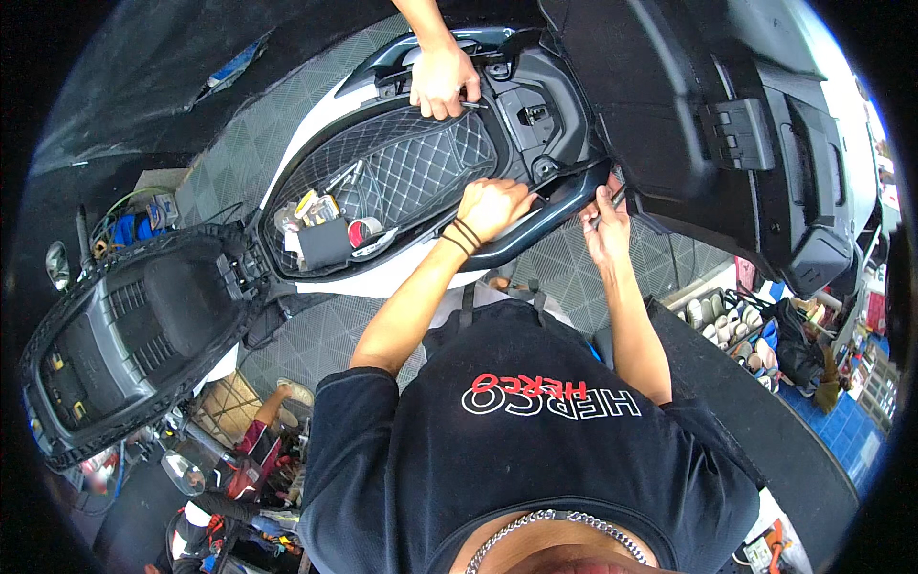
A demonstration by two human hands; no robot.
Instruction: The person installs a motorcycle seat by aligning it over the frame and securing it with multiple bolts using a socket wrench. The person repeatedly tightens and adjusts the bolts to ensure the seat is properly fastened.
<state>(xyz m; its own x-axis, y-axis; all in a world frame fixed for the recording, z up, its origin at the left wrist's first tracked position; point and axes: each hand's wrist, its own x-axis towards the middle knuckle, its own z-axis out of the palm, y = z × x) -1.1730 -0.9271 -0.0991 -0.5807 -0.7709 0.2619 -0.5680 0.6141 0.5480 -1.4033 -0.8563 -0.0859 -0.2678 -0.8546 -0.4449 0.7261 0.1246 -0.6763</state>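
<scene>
My left hand (495,208), with dark bands on its wrist, lies curled over the near rim of the scooter's underseat compartment (267,247); whether it grips anything is hidden. My right hand (609,226) holds a thin metal tool (597,221) beside the glossy dark side panel (516,244) of the scooter's tail. Across the compartment, a co-worker's hand (443,80) holds a small metal tool (473,105) at the far rim. The quilted compartment liner (419,165) carries a dark pouch (324,244), a roll of tape (364,231) and other small items.
The raised seat (150,323) leans out at the left. A large black top case (645,86) rises at the right of the tail. Slippers (724,319) stand in a rack at the right. Another motorcycle's mirror (184,471) and a person's leg (269,405) show at the lower left.
</scene>
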